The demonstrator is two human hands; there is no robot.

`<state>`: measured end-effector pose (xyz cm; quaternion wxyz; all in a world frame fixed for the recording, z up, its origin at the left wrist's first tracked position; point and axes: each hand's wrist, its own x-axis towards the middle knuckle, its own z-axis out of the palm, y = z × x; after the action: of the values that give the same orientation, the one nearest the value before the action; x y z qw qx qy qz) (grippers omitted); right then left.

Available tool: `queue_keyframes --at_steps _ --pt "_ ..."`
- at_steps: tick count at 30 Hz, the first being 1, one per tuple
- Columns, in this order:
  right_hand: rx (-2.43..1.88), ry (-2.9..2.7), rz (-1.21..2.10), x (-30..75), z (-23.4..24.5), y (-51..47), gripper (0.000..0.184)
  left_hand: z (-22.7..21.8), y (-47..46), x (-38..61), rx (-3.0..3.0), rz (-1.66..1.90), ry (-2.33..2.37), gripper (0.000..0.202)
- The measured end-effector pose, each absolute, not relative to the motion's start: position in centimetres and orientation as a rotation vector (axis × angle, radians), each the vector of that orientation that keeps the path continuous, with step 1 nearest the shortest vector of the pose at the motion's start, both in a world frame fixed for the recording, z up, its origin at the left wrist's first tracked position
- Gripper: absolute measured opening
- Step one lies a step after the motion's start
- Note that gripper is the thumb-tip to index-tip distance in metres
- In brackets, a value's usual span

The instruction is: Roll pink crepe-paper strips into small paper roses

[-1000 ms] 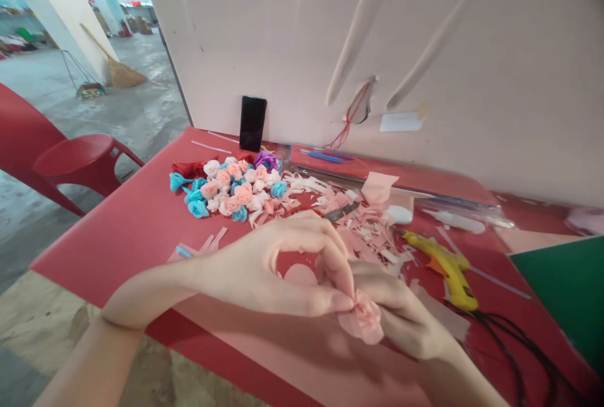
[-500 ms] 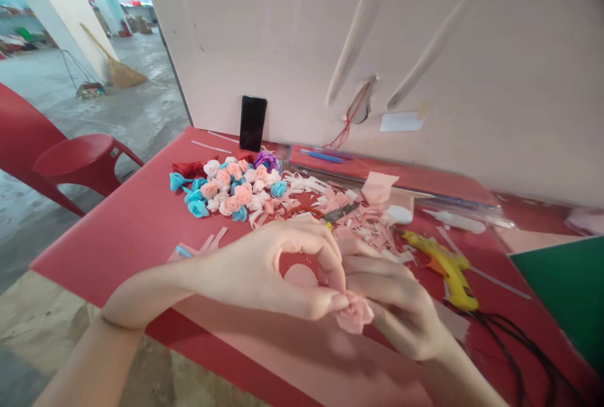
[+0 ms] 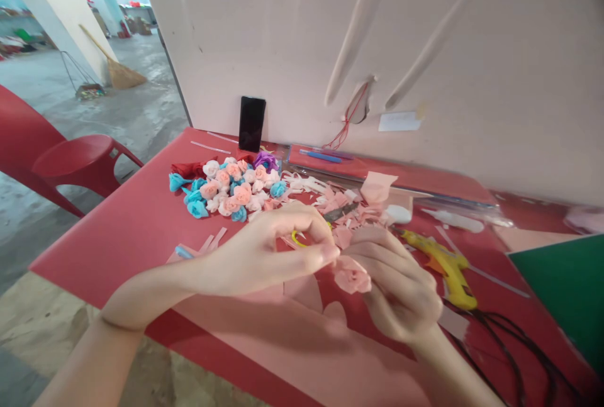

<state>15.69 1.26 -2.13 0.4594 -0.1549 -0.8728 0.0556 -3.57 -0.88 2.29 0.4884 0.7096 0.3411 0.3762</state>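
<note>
A small pink paper rose (image 3: 352, 275) is held up above the table between my two hands. My right hand (image 3: 401, 284) is closed around its back, and the fingers hide the rose's base. My left hand (image 3: 283, 246) has thumb and forefinger pinched together at the rose's upper left petal edge. Below the hands lie pink paper pieces (image 3: 304, 294) with rounded edges, and a long pink paper sheet (image 3: 264, 338) along the table's near side. Yellow-handled scissors (image 3: 298, 240) show partly behind my left hand.
Finished pink, white and blue paper roses (image 3: 231, 187) are piled at the back left, before a propped phone (image 3: 251, 124). Paper scraps (image 3: 325, 196) cover the middle. A yellow glue gun (image 3: 446, 265) with dark cables (image 3: 514, 344) lies right, near a green sheet (image 3: 566, 287).
Both hands and the rose have risen slightly. My right hand has turned, and my left fingers have moved from the rose's front to its upper edge, uncovering more of the bloom.
</note>
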Motion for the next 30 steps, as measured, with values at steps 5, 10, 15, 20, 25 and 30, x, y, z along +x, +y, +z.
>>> queue_keyframes --at_steps 5,10,15,20,25,30 --pt "-0.365 -2.166 0.182 15.79 -2.09 1.34 0.023 2.09 -0.63 -3.65 1.853 1.011 0.818 0.012" --pt "-0.37 -2.209 0.222 15.83 -2.4 1.23 0.018 1.99 -0.71 -3.42 1.903 0.972 0.808 0.015" --pt "-0.373 -2.22 0.234 15.75 -2.64 1.23 0.018 2.15 -0.81 -3.27 1.894 0.944 0.822 0.018" --pt "-0.36 -2.224 0.213 15.78 -2.63 1.32 0.018 2.27 -0.84 -3.19 1.821 0.879 0.788 0.021" --pt "-0.357 -2.217 0.165 15.64 -2.5 1.41 0.019 2.06 -0.93 -3.14 1.805 0.854 0.778 0.02" --pt "-0.353 -2.217 0.082 15.64 -2.4 1.55 0.019 1.87 -0.78 -3.19 1.781 0.849 0.799 0.018"
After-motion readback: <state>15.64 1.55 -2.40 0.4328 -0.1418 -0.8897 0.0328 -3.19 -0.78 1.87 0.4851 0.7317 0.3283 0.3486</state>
